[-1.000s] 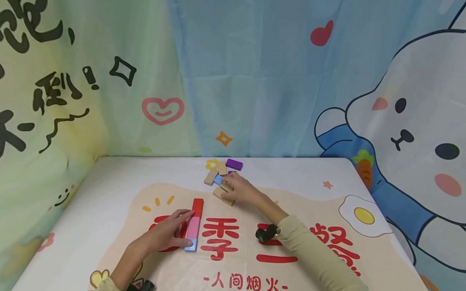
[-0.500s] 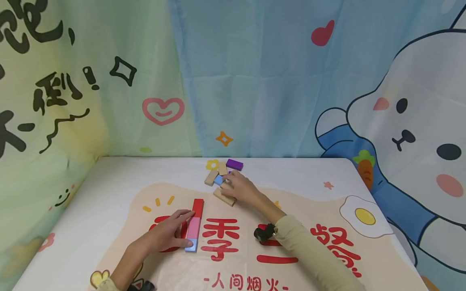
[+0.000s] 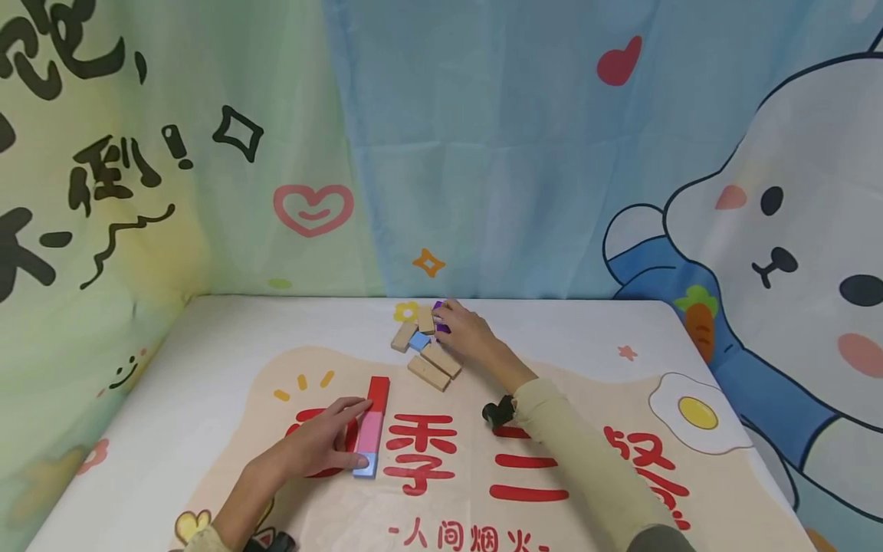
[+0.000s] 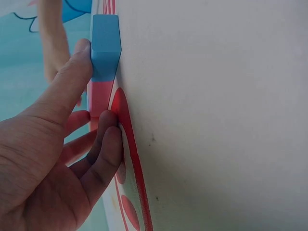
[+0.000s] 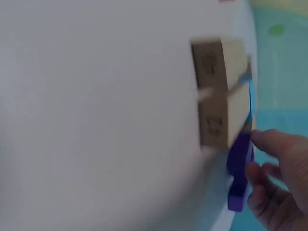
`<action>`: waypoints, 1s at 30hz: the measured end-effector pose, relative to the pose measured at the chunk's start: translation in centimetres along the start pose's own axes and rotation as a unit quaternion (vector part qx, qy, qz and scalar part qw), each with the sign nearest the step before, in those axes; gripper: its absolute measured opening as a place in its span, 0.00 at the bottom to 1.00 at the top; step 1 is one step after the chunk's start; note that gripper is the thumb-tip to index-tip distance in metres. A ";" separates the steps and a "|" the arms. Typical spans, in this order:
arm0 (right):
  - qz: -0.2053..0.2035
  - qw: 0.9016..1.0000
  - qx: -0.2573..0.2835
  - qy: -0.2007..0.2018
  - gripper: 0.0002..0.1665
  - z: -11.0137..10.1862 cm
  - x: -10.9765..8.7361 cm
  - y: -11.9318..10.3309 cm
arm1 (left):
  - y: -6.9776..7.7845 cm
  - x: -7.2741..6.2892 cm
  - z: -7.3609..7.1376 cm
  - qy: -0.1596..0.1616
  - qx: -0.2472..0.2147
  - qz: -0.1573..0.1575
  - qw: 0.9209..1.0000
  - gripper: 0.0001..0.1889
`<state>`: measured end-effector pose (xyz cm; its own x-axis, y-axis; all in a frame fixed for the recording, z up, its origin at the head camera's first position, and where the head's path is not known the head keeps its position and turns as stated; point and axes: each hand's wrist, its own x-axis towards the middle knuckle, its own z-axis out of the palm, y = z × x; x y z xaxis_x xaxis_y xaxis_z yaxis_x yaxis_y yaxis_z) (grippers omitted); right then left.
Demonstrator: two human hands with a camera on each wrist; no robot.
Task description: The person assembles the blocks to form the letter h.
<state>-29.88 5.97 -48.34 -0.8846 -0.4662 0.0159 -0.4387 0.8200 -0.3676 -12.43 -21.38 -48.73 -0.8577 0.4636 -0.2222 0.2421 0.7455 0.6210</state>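
Observation:
My left hand (image 3: 313, 442) rests beside a row of blocks laid end to end. Its thumb touches the blue block (image 4: 106, 45) at the near end, and its fingers lie along the pink block (image 3: 369, 433) and the red block (image 3: 378, 391). At the back, my right hand (image 3: 471, 333) reaches over two purple blocks (image 5: 236, 195), its fingertips spread close to them and partly hiding them. Whether it touches them is blurred. Plain wooden blocks (image 3: 429, 372) lie just in front of and left of that hand, with a light blue block (image 3: 419, 342) among them.
A printed cloth (image 3: 586, 414) with red characters covers the table. A patterned curtain (image 3: 483, 153) hangs behind the table's back edge. Dark wrist devices (image 3: 498, 412) sit at both cuffs. Two wooden blocks (image 5: 214, 122) show handwritten marks on their ends.
My right hand has moved from the wooden blocks back toward the purple ones, uncovering the wooden blocks. My left hand stays beside the row. The head view has shifted slightly.

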 end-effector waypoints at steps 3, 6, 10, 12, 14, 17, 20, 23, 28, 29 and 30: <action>-0.032 0.998 -0.045 -0.029 0.21 -0.7 1.1 -0.1 | 0.0 -0.1 0.0 0.001 0.002 0.000 1.000 0.46; -0.051 0.994 -0.070 -0.068 0.21 -1.2 2.2 -0.4 | 0.1 -0.2 -0.1 0.003 0.003 -0.003 1.000 0.46; -0.056 0.986 -0.094 -0.123 0.23 -1.3 3.3 -0.6 | 0.2 -0.2 -0.1 0.001 0.002 -0.005 1.000 0.46; -0.052 0.984 -0.093 -0.142 0.25 -1.2 3.7 -0.7 | 0.2 -0.1 -0.1 -0.001 0.000 -0.006 1.000 0.46; -0.045 0.983 -0.085 -0.154 0.28 -1.1 4.0 -0.7 | 0.1 -0.1 -0.1 -0.001 0.000 -0.007 1.000 0.46; -0.038 0.984 -0.076 -0.156 0.29 -1.0 4.2 -0.7 | 0.1 0.0 0.0 -0.001 -0.001 -0.006 1.000 0.46; -0.034 0.987 -0.074 -0.140 0.29 -0.8 4.0 -0.6 | 0.0 0.0 0.0 -0.001 -0.002 -0.003 1.000 0.46; -0.029 0.994 -0.049 -0.088 0.30 -0.7 3.4 -0.8 | 0.1 0.0 -0.1 -0.004 -0.003 -0.002 1.000 0.46; -0.050 0.998 0.049 -0.003 0.32 -0.8 1.2 -2.5 | 0.3 -0.1 -0.2 -0.004 0.003 0.001 1.000 0.46; -0.059 0.996 0.062 -0.001 0.32 -0.8 0.5 -3.0 | 0.3 -0.1 -0.3 -0.004 0.004 0.002 1.000 0.46; -0.067 0.995 0.070 -0.003 0.33 -0.8 -0.2 -3.6 | 0.3 -0.1 -0.3 -0.004 0.010 0.002 1.000 0.46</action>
<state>-28.31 3.40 -46.27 -0.8183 -0.5706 0.0690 -0.5264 0.6958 -0.4887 -12.41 -21.36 -48.25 -0.8534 0.4702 -0.2250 0.2548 0.7529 0.6068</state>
